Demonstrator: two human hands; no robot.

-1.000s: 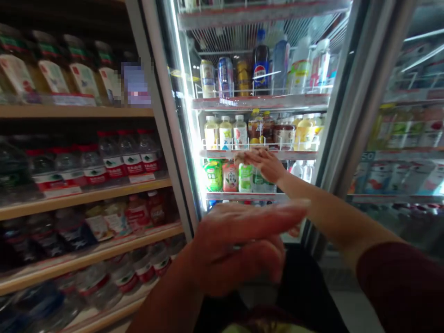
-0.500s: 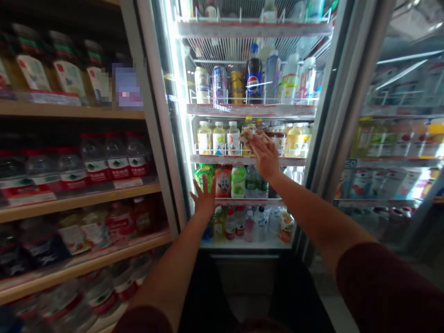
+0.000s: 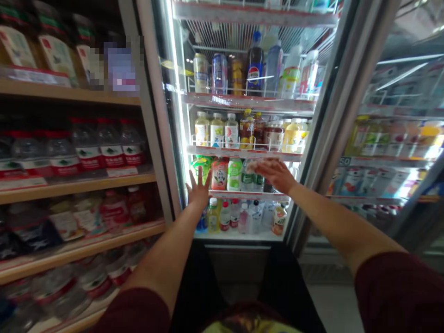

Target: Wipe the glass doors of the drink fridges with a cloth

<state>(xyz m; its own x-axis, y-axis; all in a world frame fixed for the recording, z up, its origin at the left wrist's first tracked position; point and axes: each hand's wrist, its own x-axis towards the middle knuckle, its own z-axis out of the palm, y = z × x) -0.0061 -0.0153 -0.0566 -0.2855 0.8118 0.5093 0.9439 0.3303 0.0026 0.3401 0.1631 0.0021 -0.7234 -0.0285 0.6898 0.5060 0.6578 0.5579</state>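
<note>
The glass door [image 3: 239, 104] of a lit drinks fridge stands in front of me. My left hand [image 3: 199, 188] is spread against its lower left part, fingers apart, with nothing in it. Under my right hand [image 3: 275, 173] is a pale crumpled cloth [image 3: 255, 166], blurred and mostly covered by the fingers, pressed flat to the glass. Behind the door, a red-labelled bottle [image 3: 219, 174] and a green-and-white bottle [image 3: 235, 175] show between my two hands.
Wooden shelves [image 3: 138, 181] with rows of red-capped water bottles [image 3: 132, 148] stand close on the left. A metal door frame [image 3: 335, 101] runs down the right, beside another fridge with drinks [image 3: 378, 138]. My knees are near the fridge's bottom edge [image 3: 239, 245].
My right hand has moved down across the glass with the cloth, from the juice shelf to the shelf below. My left hand stays at about the same spot. The view has tilted slightly down.
</note>
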